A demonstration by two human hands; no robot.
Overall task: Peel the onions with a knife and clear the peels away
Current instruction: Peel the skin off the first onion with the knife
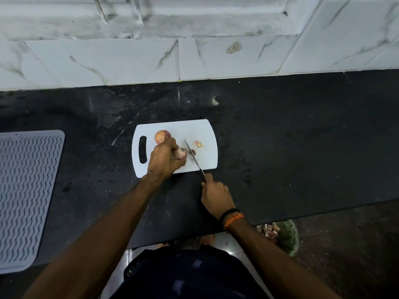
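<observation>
Arms: I see both forearms bare to the frame edge, no sleeves in view.
Left hand (165,157): no ring, band or watch that I can make out.
Right hand (216,196): nothing worn on the fingers that I can tell.
Right wrist: a black band (228,213) nearest the hand, an orange thread band (234,220) just behind it, the two nearly touching.
Lower body: dark navy clothing (190,275) with small pale patches.
Feet: bare toes (206,239) below the tabletop edge, blurred.

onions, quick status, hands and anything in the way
Left hand grips onion on cutting board. Right hand holds knife, blade beside it. Second onion waits; peel scrap clear.
</observation>
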